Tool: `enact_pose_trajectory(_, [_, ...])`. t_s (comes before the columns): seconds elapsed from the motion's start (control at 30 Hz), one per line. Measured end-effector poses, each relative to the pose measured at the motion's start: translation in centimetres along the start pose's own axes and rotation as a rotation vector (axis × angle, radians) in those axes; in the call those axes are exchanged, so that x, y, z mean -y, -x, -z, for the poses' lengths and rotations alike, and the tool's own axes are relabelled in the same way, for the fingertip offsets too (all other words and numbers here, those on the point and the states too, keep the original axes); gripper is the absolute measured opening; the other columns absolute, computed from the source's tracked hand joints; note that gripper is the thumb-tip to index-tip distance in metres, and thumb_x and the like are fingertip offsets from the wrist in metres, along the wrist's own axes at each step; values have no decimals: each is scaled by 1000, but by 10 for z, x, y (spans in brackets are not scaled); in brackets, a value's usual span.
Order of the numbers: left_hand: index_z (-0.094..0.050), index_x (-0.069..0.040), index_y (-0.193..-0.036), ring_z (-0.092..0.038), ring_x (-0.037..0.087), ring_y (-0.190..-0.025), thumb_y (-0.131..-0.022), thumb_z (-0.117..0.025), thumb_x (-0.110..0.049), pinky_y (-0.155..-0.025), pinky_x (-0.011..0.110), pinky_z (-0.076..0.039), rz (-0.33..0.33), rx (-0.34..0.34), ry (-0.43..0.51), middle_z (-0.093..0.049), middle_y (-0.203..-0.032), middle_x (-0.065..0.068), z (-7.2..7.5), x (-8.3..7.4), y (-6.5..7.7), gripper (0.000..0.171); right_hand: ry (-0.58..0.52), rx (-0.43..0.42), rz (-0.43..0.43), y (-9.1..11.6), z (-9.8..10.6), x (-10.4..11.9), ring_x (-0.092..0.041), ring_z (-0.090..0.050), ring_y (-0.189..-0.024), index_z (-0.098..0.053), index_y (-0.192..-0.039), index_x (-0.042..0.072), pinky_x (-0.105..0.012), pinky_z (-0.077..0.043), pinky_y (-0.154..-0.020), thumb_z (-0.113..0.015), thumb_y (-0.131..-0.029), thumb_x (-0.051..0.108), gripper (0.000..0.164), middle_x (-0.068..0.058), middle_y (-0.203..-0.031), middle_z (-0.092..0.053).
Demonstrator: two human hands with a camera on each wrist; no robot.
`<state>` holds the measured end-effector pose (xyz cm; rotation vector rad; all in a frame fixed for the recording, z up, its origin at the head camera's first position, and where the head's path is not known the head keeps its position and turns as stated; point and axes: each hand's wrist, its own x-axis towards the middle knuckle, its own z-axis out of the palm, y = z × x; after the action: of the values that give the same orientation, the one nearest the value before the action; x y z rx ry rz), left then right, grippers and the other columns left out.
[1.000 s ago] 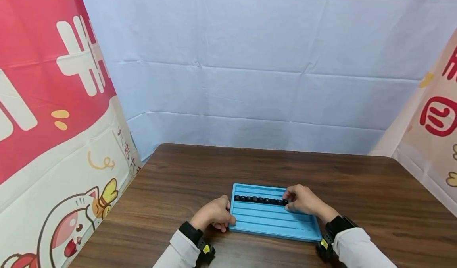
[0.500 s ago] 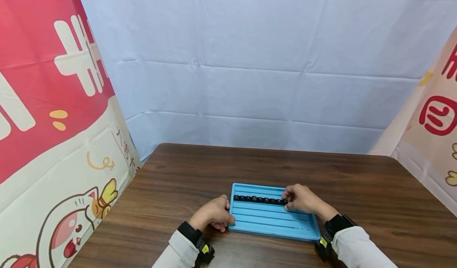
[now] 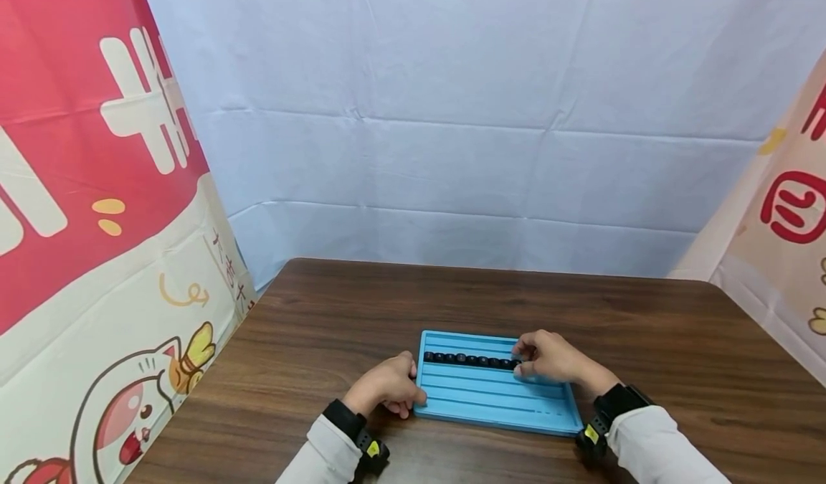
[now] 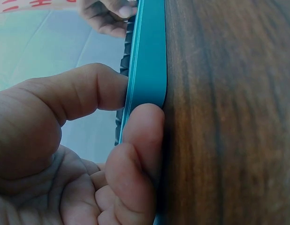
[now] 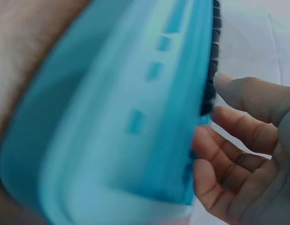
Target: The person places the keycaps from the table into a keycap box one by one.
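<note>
A light blue ridged tray (image 3: 477, 398) lies on the table in the head view. Along one of its upper grooves runs a row of small black keycaps (image 3: 461, 359). My left hand (image 3: 389, 385) grips the tray's left edge; in the left wrist view the thumb (image 4: 105, 86) lies over the rim and curled fingers (image 4: 145, 126) press its side wall. At the right end of the row, my right hand (image 3: 545, 357) pinches the last black keycap (image 5: 209, 96) between thumb and fingers. Its other fingers are curled beside the tray's grooves.
The brown wooden table (image 3: 335, 312) extends around the tray. A pale cloth (image 3: 452, 111) hangs behind it, and printed cloths stand at left (image 3: 77, 183) and right (image 3: 774, 269). Both wrists wear black bands with cameras.
My right wrist has shifted slightly to the right, its fingers staying at the row's end. The left hand and the tray look almost unmoved.
</note>
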<state>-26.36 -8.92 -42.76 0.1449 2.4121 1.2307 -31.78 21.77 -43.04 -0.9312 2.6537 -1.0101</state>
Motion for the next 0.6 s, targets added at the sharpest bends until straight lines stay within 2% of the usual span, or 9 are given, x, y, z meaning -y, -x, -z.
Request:
enact_pose_trajectory(0.13, [-42, -1, -90, -50, 16, -40, -76, -70, -1, -36, 24, -39, -4, -4, 2, -52, -56, 8, 0, 0, 0, 31, 15, 15, -22, 2, 11, 4, -19, -53, -75, -62, -105, -4, -31, -45, -61, -69, -84, 12, 27, -2, -85, -57])
enact_pose_trajectory(0.37, [-42, 0, -90, -50, 16, -39, -76, -70, -1, -35, 23, -38, -4, -3, 0, -52, -56, 8, 2, 1, -1, 32, 62, 30, -69, 7, 26, 10, -31, -56, -94, -62, -109, -2, -38, -49, -69, -69, -85, 16, 31, -9, -101, -59])
enact_pose_trajectory(0.6, [-42, -1, -90, -49, 16, -39, -76, -70, 0, -35, 23, -38, -5, -6, 3, -52, -56, 9, 1, 1, 0, 32, 68, 36, -74, 9, 30, 11, -25, -57, -88, -62, -110, -2, -37, -48, -67, -69, -85, 19, 33, -9, -100, -59])
